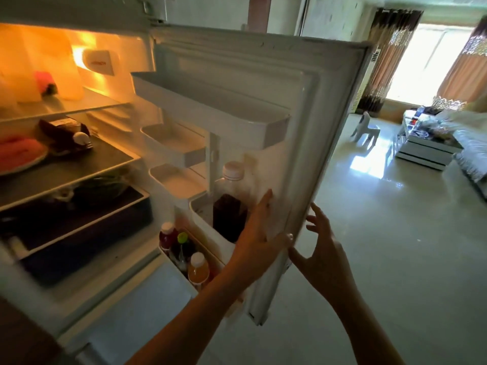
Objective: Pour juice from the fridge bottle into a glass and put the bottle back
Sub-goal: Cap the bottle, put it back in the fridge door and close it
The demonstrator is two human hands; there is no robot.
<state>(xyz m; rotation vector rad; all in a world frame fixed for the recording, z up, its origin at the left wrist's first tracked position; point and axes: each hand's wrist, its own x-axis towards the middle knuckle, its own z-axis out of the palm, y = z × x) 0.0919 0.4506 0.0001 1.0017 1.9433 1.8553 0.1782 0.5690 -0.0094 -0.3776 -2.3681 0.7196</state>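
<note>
Our left hand [259, 233] is flat and open against the inside of the fridge door [311, 127]. Its fingers [264, 204] point up and its thumb reaches toward the door's edge. It holds nothing. We think it rests there to keep the door from swinging. Our right hand [320, 248] is just past the door's outer edge, with its fingers [316, 214] spread wide. It holds nothing too. It looks close to the edge, but we cannot tell if it touches.

Right beside our left hand stands the big bottle [230, 204] with a white cap. It is about half full of dark juice. It sits upright in a door bin [201, 214], and the bin's wall keeps it from tipping when the door moves. This looks like the juice bottle we want, though that is our guess.

Lower down, another door bin [171, 255] holds small bottles packed close together: a red one [167, 234], a dark one with a green cap [184, 245] and an orange one [198, 268]. The top door shelf [210, 109] looks bare.

Inside the fridge, a plate of red melon slices [18, 154] sits on a shelf under the warm yellow light. A dark drawer [79, 225] is at the bottom.

We see no glass anywhere. The bottle is not lifted yet, so we are at the very start. Next our left hand only needs to slide over and wrap around the big bottle.
</note>
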